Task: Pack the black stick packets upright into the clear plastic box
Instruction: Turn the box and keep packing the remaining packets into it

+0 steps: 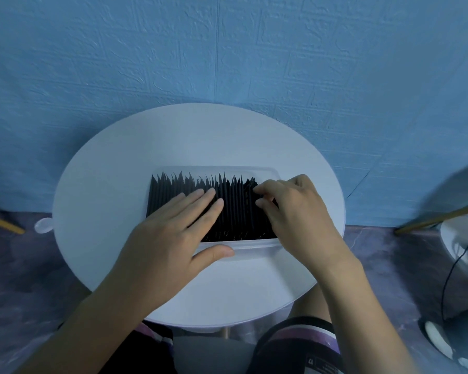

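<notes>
A clear plastic box (257, 244) sits in the middle of a round white table (103, 190). It is packed with several black stick packets (233, 209) standing upright in a dense row. My left hand (170, 233) lies flat on the packets' tops, fingers straight, thumb along the box's near rim. My right hand (289, 209) is over the right end of the box, its curled fingertips pinching packets at that end.
A blue textured wall rises right behind the table. A small white tab (44, 225) sticks out past the table's left edge. On the floor at the right stand a white appliance (462, 247) with a black cable and a gold-coloured leg (438, 218).
</notes>
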